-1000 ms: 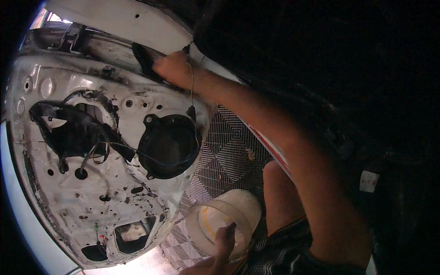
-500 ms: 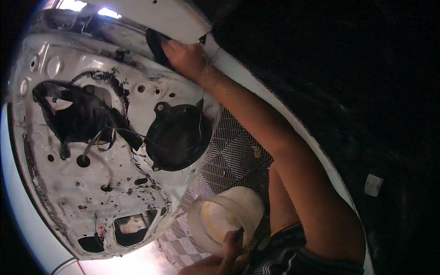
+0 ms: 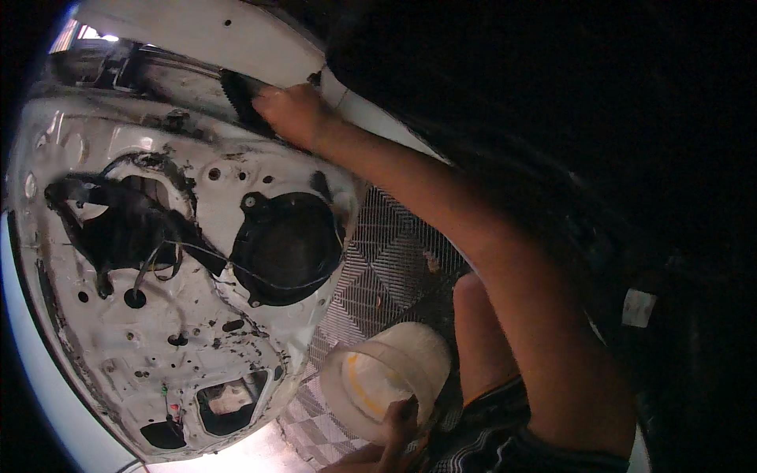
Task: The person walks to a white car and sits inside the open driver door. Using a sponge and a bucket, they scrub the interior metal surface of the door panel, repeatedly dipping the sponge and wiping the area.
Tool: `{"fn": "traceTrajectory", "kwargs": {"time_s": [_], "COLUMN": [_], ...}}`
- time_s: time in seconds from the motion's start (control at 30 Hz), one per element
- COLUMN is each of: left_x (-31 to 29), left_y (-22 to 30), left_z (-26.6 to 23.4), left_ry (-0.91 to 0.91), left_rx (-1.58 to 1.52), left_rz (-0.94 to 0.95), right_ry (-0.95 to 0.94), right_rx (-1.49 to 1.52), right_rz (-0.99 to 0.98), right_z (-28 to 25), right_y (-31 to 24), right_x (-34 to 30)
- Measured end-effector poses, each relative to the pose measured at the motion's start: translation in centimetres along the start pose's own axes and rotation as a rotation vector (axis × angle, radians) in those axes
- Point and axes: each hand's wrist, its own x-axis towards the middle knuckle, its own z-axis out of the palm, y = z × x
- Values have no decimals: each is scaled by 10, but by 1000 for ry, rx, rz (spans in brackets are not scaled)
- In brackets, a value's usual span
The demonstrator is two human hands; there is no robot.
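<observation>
The right hand (image 3: 293,114) reaches up to the top edge of the stripped white car door (image 3: 118,339), its fingers closed over a dark ribbed strip (image 3: 239,96) that lies along the window sill of the door. The strip sits between the bare inner panel and the white outer skin above it, and the hand covers its near end. Below the hand, the panel shows a round black speaker (image 3: 288,248) and, to its left, a large opening with dark wiring (image 3: 126,232) hanging through it. Thin wires cross the face of the speaker.

The left hand (image 3: 400,426) is low in the view, fingers curled over the rim of a pale plastic tub (image 3: 386,378), which rests beside the person's bare knee (image 3: 477,315) on a checker-patterned floor mat (image 3: 386,260).

The risks, as I judge them: the strip could tear or kink if it is pulled at an angle, the bare metal edges could cut the fingers, and the tub, gripped only at the rim, could tip.
</observation>
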Motion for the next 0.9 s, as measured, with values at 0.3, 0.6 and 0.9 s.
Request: {"fn": "traceTrajectory", "kwargs": {"time_s": [0.3, 0.6, 0.9], "left_x": [-6, 9, 0], "left_y": [-13, 22, 17], "left_z": [1, -16, -7], "left_ry": [-52, -162, -38], "left_rx": [178, 194, -40], "left_rz": [9, -41, -88], "right_ry": [-121, 400, -211], "right_rx": [-97, -213, -159], "right_rz": [-118, -81, -170], "right_z": [-8, 9, -32], "right_y": [0, -18, -5], "right_x": [-13, 17, 1]}}
